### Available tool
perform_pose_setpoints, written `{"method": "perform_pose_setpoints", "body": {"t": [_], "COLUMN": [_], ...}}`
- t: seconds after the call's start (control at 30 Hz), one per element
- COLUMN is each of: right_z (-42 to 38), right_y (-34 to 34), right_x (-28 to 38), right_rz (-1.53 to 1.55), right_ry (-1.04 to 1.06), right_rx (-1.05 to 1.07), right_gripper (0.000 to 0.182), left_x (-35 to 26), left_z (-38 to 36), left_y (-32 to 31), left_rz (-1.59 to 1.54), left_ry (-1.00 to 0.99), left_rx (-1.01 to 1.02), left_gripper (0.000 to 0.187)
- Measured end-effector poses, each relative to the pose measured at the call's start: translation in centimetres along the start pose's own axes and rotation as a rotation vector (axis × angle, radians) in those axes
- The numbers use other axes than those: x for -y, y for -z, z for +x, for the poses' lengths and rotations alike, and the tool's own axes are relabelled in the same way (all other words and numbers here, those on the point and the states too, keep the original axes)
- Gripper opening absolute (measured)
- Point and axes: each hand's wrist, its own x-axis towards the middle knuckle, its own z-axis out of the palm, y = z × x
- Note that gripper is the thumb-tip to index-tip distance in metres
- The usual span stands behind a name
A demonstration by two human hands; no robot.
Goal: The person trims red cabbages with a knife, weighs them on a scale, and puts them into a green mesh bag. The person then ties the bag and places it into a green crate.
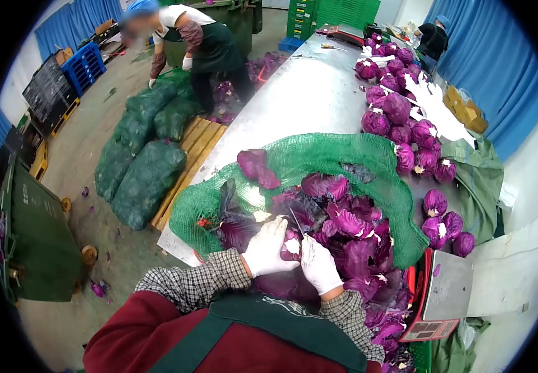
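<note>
White gloves cover both hands, which meet low over the metal table. My left hand is closed around the side of a purple cabbage, its pale cut stem end facing up. My right hand grips a knife; the thin blade points up and away beside the cabbage, and the handle is hidden in the glove. Loose purple cabbage leaves are heaped just right of the hands. Under and around them spreads a green mesh bag. A large single leaf lies on the mesh farther off.
Trimmed cabbages line the table's right side. A scale stands at the right. Filled green mesh sacks rest on a wooden pallet, where a co-worker bends. A green bin is at left.
</note>
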Motion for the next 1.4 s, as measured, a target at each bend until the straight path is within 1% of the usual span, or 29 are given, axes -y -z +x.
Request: {"method": "perform_pose_setpoints", "body": {"t": [0.03,0.1,0.13,0.17,0.2,0.23,0.3,0.33,0.37,0.43,0.47,0.5,0.53,0.57,0.63,0.7,0.73,0.77,0.8,0.83,0.9,0.93,1.07,1.17,1.2,1.23,1.3,1.37,1.4], "right_z": [0.8,1.0,0.5,-0.3,-1.0,-0.4,-1.4,-0.7,-0.4,-0.3,0.2,1.0,1.4,2.0,2.0,1.3,1.6,1.9,1.9,1.9,1.8,1.8,1.9,1.3,0.9,0.1,-1.7,-3.5,-4.2], "right_y": [0.6,-0.7,-2.9,-3.7,-4.4,-3.1,-3.2,-1.0,0.9,3.3,4.3,5.5,6.5,9.0,9.9,5.3,4.3,4.1,3.4,2.7,1.3,0.7,0.7,-1.0,-0.6,-1.1,-1.4,-0.9,-0.6], "right_x": [0.3,-3.3,-6.6,-8.1,-9.6,-9.1,-7.9,-5.1,-3.7,-4.3,-3.2,-2.2,-1.4,1.9,4.8,3.7,4.3,5.0,5.6,5.7,5.2,4.9,4.8,2.7,2.6,1.5,-1.3,-2.9,-4.2], "right_rz": [0.088,0.286,0.201,0.172,0.141,-0.375,0.474,0.689,0.815,0.828,0.620,0.409,0.193,0.015,0.124,0.439,0.421,0.284,0.310,0.339,0.412,0.446,0.370,0.220,0.209,0.207,0.181,0.182,0.215], "right_ry": [-0.180,-0.368,-0.271,-0.157,-0.044,0.420,-0.310,-0.612,-0.706,-0.675,-0.500,-0.323,-0.310,-0.416,-0.342,-0.056,0.052,0.115,0.112,0.113,0.076,0.059,0.039,0.099,0.063,0.035,0.004,-0.159,-0.259], "right_rx": [0.064,0.046,0.022,0.003,-0.020,-0.287,-0.068,-0.110,-0.154,-0.199,-0.285,-0.369,-0.282,-0.102,-0.032,-0.066,0.002,0.069,0.088,0.107,0.095,0.092,0.027,-0.132,-0.147,-0.190,-0.262,-0.332,-0.277], "right_gripper": [0.028,0.033,0.035,0.036,0.037,0.034,0.018,0.023,0.026,0.024,0.032,0.044,0.059,0.062,0.056,0.050,0.047,0.046,0.042,0.039,0.030,0.026,0.012,0.009,0.007,0.007,0.007,0.010,0.010], "left_x": [0.0,0.5,1.2,2.2,3.5,5.0,7.7,7.3,8.8,9.5,8.6,9.0,8.5,7.8,6.1,4.8,5.0,5.1,4.9,5.0,4.6,4.2,6.0,5.7,6.4,7.7,9.4,9.4,9.7], "left_z": [0.1,-0.9,-1.7,-2.6,-3.5,-4.8,-7.2,-8.0,-8.7,-9.1,-8.8,-8.3,-7.8,-6.9,-5.1,-3.6,-3.4,-3.3,-3.2,-3.6,-3.2,-2.8,-2.1,-1.8,-2.0,-1.9,-1.8,-1.7,-1.6], "left_y": [-0.1,0.2,0.1,0.1,0.3,0.3,0.8,3.0,2.5,2.2,2.6,1.6,1.5,1.4,2.2,3.6,3.2,3.2,3.3,2.8,3.3,3.9,3.0,4.5,4.5,3.9,3.6,3.9,3.7], "left_rz": [-0.010,-0.093,-0.119,-0.140,-0.276,-0.370,-0.658,-0.717,-0.792,-0.839,-0.775,-0.685,-0.560,-0.438,-0.372,-0.493,-0.425,-0.364,-0.303,-0.258,-0.266,-0.290,-0.360,-0.556,-0.645,-0.949,-1.208,-1.217,-1.199], "left_ry": [-0.001,-0.110,-0.181,-0.252,-0.309,-0.270,-0.015,0.158,0.161,0.173,0.164,0.105,0.107,0.103,0.068,-0.083,-0.132,-0.169,-0.207,-0.204,-0.242,-0.216,-0.168,-0.089,0.050,0.161,0.242,0.250,0.264], "left_rx": [-0.019,-0.071,-0.100,-0.126,-0.144,-0.128,-0.029,0.053,0.024,-0.022,-0.050,-0.102,-0.108,-0.113,-0.136,-0.093,-0.101,-0.096,-0.093,-0.107,-0.112,-0.088,-0.022,0.033,0.050,0.090,0.103,0.101,0.115], "left_gripper": [0.105,0.102,0.102,0.102,0.102,0.106,0.110,0.109,0.109,0.111,0.112,0.110,0.107,0.104,0.091,0.089,0.089,0.089,0.089,0.090,0.092,0.092,0.089,0.087,0.083,0.079,0.077,0.078,0.078]}}
